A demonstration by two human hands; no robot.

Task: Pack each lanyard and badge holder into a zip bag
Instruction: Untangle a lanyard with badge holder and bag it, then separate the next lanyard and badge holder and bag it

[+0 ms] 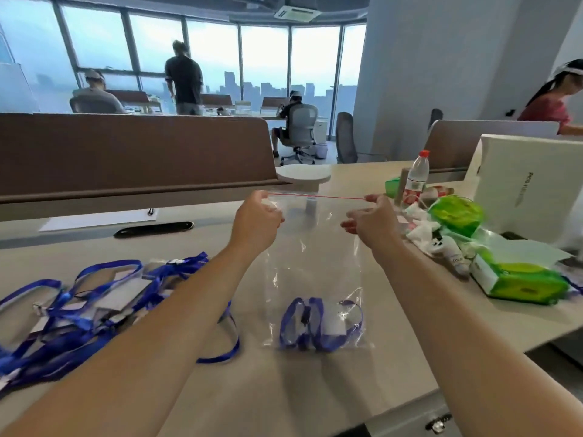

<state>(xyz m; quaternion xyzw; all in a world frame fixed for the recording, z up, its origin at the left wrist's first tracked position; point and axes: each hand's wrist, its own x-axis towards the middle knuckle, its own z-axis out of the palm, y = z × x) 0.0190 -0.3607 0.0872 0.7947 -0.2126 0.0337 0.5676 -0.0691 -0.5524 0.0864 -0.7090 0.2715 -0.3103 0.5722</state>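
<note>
While the clear zip bag (315, 263) is held upright over the desk (299, 392), its top edge is stretched taut between two hands. The left corner is pinched in the curled fingers of the left hand (257, 220). The right corner is pinched between thumb and forefinger of the right hand (373, 220), whose other fingers are loosely spread. A coiled blue lanyard (299, 323) and its badge holder (331, 321) lie at the bottom of the bag, whose lower edge appears to rest on the desk. The film is judged thin, limp and slippery, and the contents light. The red zip strip (315, 197) is therefore best gripped at its ends and pressed closed along its length. A tangled pile of unpacked lanyards (94, 298) is seen on the left, well apart.
</note>
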